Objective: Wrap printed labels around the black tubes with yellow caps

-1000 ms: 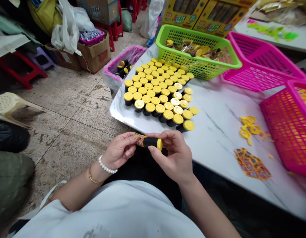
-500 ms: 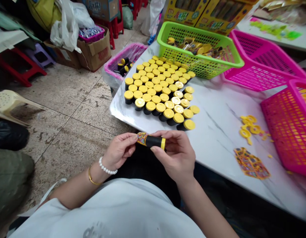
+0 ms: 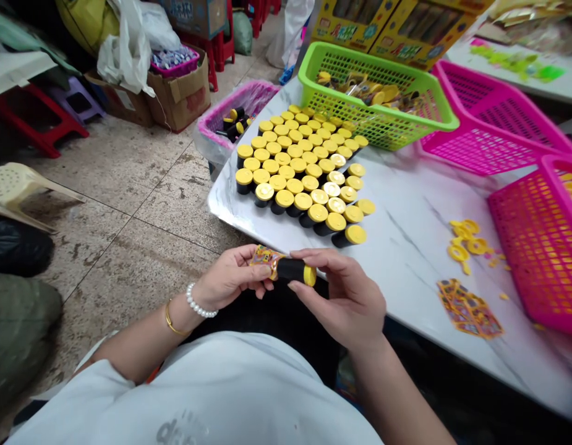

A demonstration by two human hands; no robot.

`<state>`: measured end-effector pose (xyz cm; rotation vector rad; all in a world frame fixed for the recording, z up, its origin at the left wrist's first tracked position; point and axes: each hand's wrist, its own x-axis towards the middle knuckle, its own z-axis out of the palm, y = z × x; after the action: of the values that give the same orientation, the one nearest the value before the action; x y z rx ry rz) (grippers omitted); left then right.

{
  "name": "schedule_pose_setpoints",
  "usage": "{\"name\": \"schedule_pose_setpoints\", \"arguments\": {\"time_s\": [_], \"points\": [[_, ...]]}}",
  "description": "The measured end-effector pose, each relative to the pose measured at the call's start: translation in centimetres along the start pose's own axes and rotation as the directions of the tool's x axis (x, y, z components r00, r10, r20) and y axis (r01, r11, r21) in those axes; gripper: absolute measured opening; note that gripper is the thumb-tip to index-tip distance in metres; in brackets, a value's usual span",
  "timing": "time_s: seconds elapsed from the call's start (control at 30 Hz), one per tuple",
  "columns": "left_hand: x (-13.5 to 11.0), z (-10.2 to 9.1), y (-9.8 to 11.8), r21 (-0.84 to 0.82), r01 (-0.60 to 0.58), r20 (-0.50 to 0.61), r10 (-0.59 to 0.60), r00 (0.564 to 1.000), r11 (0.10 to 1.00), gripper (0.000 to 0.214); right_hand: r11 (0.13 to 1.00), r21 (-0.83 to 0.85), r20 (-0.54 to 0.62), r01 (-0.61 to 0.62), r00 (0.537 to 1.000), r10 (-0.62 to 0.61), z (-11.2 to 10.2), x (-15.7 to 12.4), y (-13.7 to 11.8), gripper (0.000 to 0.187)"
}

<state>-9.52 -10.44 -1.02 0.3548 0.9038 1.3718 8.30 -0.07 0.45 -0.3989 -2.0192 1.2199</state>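
A small black tube with a yellow cap lies sideways between both hands, just off the table's near edge. My left hand pinches a colourful sticker label against the tube's bottom end. My right hand grips the capped end with thumb and fingers. Just beyond the hands, several upright black tubes with yellow caps stand packed in rows on the white marble table.
A green basket with more pieces stands at the back, pink baskets to the right. Loose yellow rings and a pile of sticker labels lie on the table. A pink bin of tubes, boxes and stools stand on the floor at left.
The tube has been turned in my fingers and the sticker now sits further onto its end. Both hands drifted slightly right and lower.
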Motion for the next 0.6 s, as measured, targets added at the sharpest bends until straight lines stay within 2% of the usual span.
{"name": "schedule_pose_setpoints", "arguments": {"time_s": [0.1,0.17,0.23,0.33,0.4,0.47,0.5,0.6], "points": [[0.0,0.2,-0.1,0.054,-0.052,-0.041,0.054,0.998,0.997,0.038,0.993,-0.115,-0.004,0.02,1.0,-0.021,0.0,-0.3,0.1,0.047],[0.0,0.2,-0.2,0.086,-0.062,-0.039,0.066,0.997,0.994,0.037,0.995,-0.102,0.011,0.0,1.0,0.002,0.2,-0.6,0.1,0.047],[0.1,0.0,-0.4,0.114,-0.072,-0.051,0.079,0.996,0.991,0.035,0.997,-0.063,-0.032,-0.048,0.998,0.046,0.3,-0.6,-0.1,0.043],[0.1,-0.4,-0.6,0.194,-0.108,-0.096,0.128,0.987,0.975,0.028,0.976,0.076,-0.13,-0.202,0.969,0.211,0.1,-0.2,-0.5,0.029],[0.1,-0.5,-0.6,0.254,-0.11,-0.125,0.146,0.981,0.961,0.026,0.93,0.145,-0.102,-0.338,0.93,0.354,-0.3,0.1,-0.6,0.016],[-0.2,-0.2,-0.4,0.3,-0.106,-0.152,0.157,0.976,0.948,0.035,0.887,0.098,-0.04,-0.452,0.889,0.457,-0.6,0.4,-0.7,0.008],[-0.4,0.0,-0.3,0.318,-0.11,-0.163,0.169,0.972,0.942,0.043,0.876,0.042,-0.02,-0.48,0.876,0.481,-0.7,0.5,-0.8,0.01],[-1.0,0.8,-0.1,0.366,-0.157,-0.157,0.228,0.961,0.917,0.068,0.879,-0.08,0.048,-0.47,0.879,0.474,-0.4,0.7,-1.3,0.018]]}}
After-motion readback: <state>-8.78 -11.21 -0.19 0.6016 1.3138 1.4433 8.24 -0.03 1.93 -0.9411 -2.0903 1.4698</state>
